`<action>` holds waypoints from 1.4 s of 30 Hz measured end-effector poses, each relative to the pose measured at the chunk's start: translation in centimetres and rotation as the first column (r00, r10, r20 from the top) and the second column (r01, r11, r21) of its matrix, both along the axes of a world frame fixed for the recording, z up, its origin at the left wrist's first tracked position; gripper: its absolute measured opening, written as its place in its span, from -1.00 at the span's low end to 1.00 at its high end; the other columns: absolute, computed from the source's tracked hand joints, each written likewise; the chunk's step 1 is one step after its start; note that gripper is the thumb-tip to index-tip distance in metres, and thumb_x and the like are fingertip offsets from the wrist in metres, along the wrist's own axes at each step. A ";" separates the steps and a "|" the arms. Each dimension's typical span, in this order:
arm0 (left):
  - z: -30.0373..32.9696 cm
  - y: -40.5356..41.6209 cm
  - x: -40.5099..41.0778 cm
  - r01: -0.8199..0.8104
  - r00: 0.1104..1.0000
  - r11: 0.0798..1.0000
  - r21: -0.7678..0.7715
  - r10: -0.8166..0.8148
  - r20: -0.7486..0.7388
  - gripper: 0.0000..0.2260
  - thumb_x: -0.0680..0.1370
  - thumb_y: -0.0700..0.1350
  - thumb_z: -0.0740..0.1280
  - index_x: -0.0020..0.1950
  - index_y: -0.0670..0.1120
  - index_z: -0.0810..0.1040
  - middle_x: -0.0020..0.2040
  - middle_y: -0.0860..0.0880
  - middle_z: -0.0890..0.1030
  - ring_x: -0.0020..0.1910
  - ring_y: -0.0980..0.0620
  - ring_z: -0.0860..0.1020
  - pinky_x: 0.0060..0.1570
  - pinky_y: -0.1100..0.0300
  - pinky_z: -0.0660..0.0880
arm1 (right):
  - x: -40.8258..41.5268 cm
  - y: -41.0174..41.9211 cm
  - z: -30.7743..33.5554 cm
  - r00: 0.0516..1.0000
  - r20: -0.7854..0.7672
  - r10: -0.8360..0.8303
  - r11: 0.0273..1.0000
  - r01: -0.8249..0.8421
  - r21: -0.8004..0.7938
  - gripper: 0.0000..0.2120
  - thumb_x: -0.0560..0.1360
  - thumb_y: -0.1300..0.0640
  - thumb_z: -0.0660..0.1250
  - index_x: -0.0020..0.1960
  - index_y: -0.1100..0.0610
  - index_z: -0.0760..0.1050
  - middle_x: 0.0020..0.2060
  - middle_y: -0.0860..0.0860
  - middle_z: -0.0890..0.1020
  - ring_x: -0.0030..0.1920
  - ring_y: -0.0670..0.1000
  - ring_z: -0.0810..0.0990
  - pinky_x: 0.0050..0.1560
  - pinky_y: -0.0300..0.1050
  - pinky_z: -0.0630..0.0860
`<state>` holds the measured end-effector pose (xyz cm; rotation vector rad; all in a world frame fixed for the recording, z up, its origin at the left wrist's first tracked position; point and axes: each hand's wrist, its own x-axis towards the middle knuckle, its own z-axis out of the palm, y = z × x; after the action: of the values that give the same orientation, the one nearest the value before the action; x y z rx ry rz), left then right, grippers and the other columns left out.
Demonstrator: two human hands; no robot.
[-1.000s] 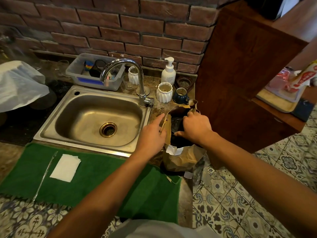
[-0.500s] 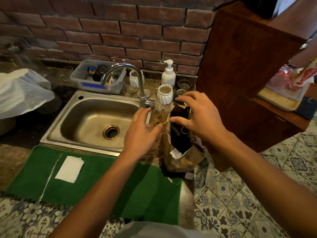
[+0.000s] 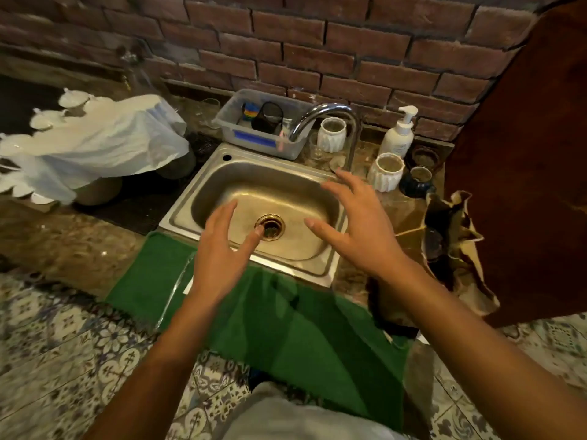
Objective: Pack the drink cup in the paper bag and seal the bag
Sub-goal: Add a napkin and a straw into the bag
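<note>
Brown paper, crumpled and gaping, marks the paper bag (image 3: 457, 246) at about three o'clock on the tabletop (image 3: 79, 246), hard against the dark wooden panel (image 3: 524, 185). Half a second ago both hands worked at its mouth; now they have come away and hang over the steel sink (image 3: 273, 185), left of the bag. The left hand (image 3: 219, 252) is spread wide and empty above the drain, and the right hand (image 3: 359, 230) is likewise splayed and holds nothing, well apart from the bag. Something dark sits inside the opening (likely the drink cup (image 3: 436, 242), though the blur leaves that unsure). So the packing seems done, while the top stands open and unfolded: sealing is yet to come. At six o'clock lies the green mat (image 3: 286, 328); reaching there for something to close the bag looks the probable next step.
</note>
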<state>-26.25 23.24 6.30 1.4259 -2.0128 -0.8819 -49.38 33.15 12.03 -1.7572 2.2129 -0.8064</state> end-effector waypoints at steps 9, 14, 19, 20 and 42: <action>-5.2 -7.1 9.8 -0.021 0.998 0.997 0.077 0.016 0.067 -0.39 0.58 0.25 0.32 0.58 0.15 0.26 0.59 0.00 0.30 0.57 -0.03 0.26 0.50 -0.12 0.28 | 8.9 -6.5 -5.3 0.993 0.102 -0.058 0.987 0.041 0.156 -0.32 0.52 -0.30 0.35 0.54 -0.04 0.33 0.59 -0.03 0.27 0.57 0.04 0.26 0.51 0.09 0.30; -9.4 -9.7 12.7 -0.090 0.968 0.990 0.111 0.060 0.245 -0.39 0.57 0.23 0.33 0.56 0.04 0.32 0.47 -0.18 0.41 0.45 -0.22 0.37 0.40 -0.20 0.35 | 11.8 -8.7 -9.2 0.988 0.132 -0.081 0.952 0.037 0.304 -0.24 0.51 -0.34 0.34 0.57 0.03 0.30 0.56 0.03 0.34 0.53 0.09 0.33 0.48 0.09 0.34; -12.7 -10.2 14.7 -0.126 0.904 0.977 0.170 0.043 0.425 -0.38 0.55 0.18 0.37 0.55 0.00 0.32 0.36 -0.23 0.47 0.35 -0.27 0.43 0.27 -0.22 0.42 | 14.6 -11.7 -13.4 0.990 0.128 -0.060 0.846 -0.017 0.532 -0.18 0.49 -0.35 0.35 0.60 0.05 0.23 0.56 0.10 0.35 0.49 0.17 0.38 0.42 0.14 0.42; -13.3 -10.2 15.1 -0.131 0.898 0.975 0.180 0.039 0.438 -0.39 0.56 0.17 0.37 0.55 -0.02 0.33 0.35 -0.24 0.48 0.33 -0.27 0.45 0.26 -0.22 0.44 | 15.2 -12.3 -14.0 0.992 0.121 -0.045 0.822 -0.032 0.569 -0.17 0.49 -0.34 0.36 0.59 0.05 0.23 0.54 0.11 0.37 0.46 0.18 0.40 0.39 0.14 0.44; -18.2 -10.9 16.9 -0.091 0.840 0.980 0.178 -0.020 0.542 -0.87 0.59 -0.02 0.38 0.08 -0.04 0.60 0.03 -0.07 0.61 -0.01 -0.06 0.59 0.07 -0.05 0.57 | 20.7 -14.0 -20.6 0.982 0.107 -0.157 0.658 0.024 0.753 -0.43 0.45 -0.12 0.50 0.33 0.13 0.45 0.24 0.11 0.56 0.19 0.16 0.60 0.08 0.05 0.59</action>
<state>-9.31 12.32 -11.90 1.9996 -2.3351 -0.7291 -28.66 19.15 -8.60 -1.1175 2.0726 0.0165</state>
